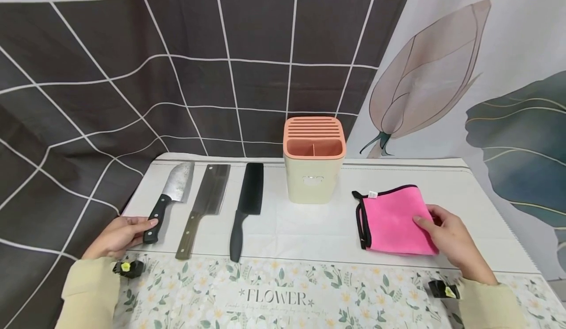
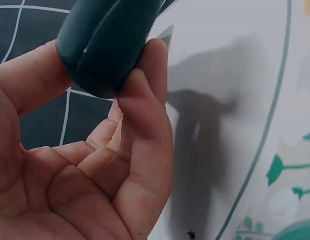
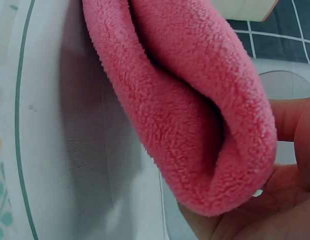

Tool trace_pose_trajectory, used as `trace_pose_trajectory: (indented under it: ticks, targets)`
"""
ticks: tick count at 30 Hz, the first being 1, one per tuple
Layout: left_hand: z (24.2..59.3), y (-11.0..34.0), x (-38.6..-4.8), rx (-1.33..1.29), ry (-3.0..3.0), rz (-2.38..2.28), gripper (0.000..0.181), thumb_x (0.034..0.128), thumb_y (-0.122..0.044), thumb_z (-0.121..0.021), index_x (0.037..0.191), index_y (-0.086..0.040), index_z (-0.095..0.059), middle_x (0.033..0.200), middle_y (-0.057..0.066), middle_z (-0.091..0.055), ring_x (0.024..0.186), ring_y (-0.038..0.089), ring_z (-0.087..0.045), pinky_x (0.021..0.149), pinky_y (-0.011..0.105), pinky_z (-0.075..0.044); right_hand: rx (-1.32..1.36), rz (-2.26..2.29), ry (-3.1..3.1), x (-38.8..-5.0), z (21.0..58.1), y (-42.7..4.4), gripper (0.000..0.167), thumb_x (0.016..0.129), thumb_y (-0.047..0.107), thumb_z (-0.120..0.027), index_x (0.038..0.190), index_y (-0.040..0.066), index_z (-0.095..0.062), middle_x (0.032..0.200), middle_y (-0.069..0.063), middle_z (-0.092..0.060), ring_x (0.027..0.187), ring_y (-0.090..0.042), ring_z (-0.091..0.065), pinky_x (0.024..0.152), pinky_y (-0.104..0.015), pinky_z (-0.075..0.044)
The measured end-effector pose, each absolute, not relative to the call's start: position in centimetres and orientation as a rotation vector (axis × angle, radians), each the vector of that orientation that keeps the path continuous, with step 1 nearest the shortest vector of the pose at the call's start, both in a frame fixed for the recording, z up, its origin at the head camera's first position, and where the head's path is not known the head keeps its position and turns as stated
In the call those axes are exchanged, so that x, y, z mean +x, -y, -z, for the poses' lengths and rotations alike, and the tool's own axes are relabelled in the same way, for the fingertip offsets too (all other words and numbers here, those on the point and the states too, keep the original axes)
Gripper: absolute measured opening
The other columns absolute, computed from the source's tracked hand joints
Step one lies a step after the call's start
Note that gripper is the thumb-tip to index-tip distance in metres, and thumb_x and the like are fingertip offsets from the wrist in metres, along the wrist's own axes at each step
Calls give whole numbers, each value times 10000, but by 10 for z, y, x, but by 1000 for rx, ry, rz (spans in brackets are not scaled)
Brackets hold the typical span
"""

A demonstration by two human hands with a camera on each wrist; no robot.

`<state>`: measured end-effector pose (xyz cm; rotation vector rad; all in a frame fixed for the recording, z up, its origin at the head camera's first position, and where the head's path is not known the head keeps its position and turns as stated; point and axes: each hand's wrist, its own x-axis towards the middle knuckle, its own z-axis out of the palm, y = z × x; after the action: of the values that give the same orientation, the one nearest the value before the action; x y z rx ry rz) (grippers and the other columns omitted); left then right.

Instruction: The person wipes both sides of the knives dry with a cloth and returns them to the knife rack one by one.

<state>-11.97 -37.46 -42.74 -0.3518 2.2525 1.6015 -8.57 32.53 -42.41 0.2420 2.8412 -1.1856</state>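
On the left in the head view, my left hand (image 1: 118,233) pinches the black riveted handle of a kitchen knife (image 1: 177,182) between thumb and fingers. The left wrist view shows the butt of that handle (image 2: 102,50) between the fingertips, with a shadow on the tabletop beside it. At the right, my right hand (image 1: 456,240) grips the edge of a folded pink cloth (image 1: 395,221) with black trim, thumb on top. Its fluffy inner side and thick fold (image 3: 195,130) fill the right wrist view.
A cleaver (image 1: 208,196) with a brownish handle and a black knife (image 1: 250,191) lie beside the held knife. A cream knife block (image 1: 312,179) with a slotted orange top stands at the back centre. A floral strip (image 1: 274,314) runs along the table's front.
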Motion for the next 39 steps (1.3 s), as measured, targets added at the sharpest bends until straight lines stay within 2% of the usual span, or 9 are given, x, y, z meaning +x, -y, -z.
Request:
trace_pose_trajectory:
  ticks: [3, 10, 15, 23, 30, 35, 39]
  targets:
    - [425, 374, -119, -349, -2260, -1607, 371, 1004, -149, -623, 1164, 174, -534, 898, -25, -651, 804, 31, -668, 736, 220, -575, 256, 1218, -2857, -85, 424, -324, 522, 1041, 312, -546, 1358, -100, -494, 1099, -215, -583, 816, -181, -527, 619, -221, -451]
    - [419, 368, -116, -322, -2284, -1614, 420, 1003, -146, -626, 1195, 208, -505, 925, -6, -644, 816, 40, -662, 744, 226, -575, 291, 1328, -2844, -83, 419, -320, 461, 1052, 266, -523, 1363, -72, -483, 858, -114, -575, 624, -131, -560, 501, -291, -470]
    - [414, 364, -114, -277, -2287, -1628, 365, 1004, -133, -622, 1170, 183, -546, 914, -21, -658, 808, 50, -667, 733, 236, -576, 293, 1362, -2843, -81, 414, -318, 455, 1061, 264, -497, 1374, -66, -470, 891, -97, -581, 646, -114, -590, 525, -289, -501]
    - [407, 356, -109, -238, -2364, -1559, 507, 1000, -146, -628, 1258, 254, -455, 925, -19, -658, 792, 44, -642, 719, 225, -560, 270, 1462, -2840, -78, 410, -319, 446, 1066, 264, -486, 1384, -46, -444, 847, 40, -601, 656, -96, -618, 522, -287, -516]
    - [401, 349, -104, -225, -2407, -1490, 428, 993, -155, -641, 1220, 191, -532, 872, -32, -649, 693, 63, -576, 643, 242, -521, 241, 1555, -2843, -76, 407, -317, 418, 1065, 244, -493, 1356, -48, -428, 815, 111, -615, 640, -101, -649, 502, -296, -530]
    - [396, 343, -100, -188, -2436, -1447, 548, 993, -162, -641, 1297, 250, -443, 977, 24, -659, 796, 46, -612, 712, 226, -540, 233, 1601, -2850, -76, 405, -316, 362, 1060, 236, -509, 1320, -11, -455, 807, 116, -619, 630, -106, -650, 492, -291, -523]
    - [393, 338, -98, -141, -2451, -1439, 567, 990, -157, -644, 1314, 256, -427, 1008, 45, -662, 828, 42, -602, 729, 223, -533, 232, 1637, -2851, -75, 403, -315, 283, 1056, 226, -518, 1291, 69, -494, 803, 121, -623, 624, -102, -649, 488, -279, -520]
